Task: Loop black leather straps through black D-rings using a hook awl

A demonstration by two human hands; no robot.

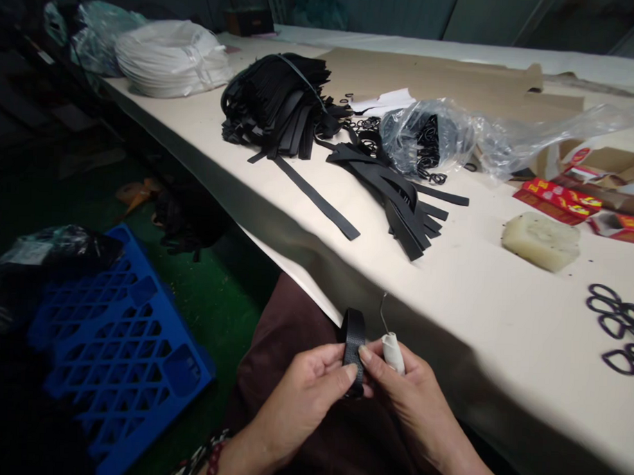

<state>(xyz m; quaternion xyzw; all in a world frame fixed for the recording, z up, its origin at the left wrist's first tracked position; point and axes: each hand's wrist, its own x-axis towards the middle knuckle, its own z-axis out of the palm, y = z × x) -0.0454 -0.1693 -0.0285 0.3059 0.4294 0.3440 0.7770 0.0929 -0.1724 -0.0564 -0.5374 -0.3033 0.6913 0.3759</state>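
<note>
My left hand point(312, 390) pinches a black strap point(354, 329) bent into a loop, thumb on its textured face. From the other side my right hand point(408, 386) grips the same strap between thumb and fingers. Also tucked in that hand is a hooked awl point(393, 352) with a white handle, its thin bent metal tip pointing up and away. Both hands are close together above my lap, just off the table's near edge. The strap's lower end is partly hidden behind my fingers.
On the pale table point(465, 291) lie a bundle of black straps point(280, 98), loose straps point(396, 199), a clear bag of black rings point(429, 137), a wax block point(540, 240), red boxes point(557, 199) and black metal loops point(618, 324). A blue pallet point(187, 371) rests on the green floor.
</note>
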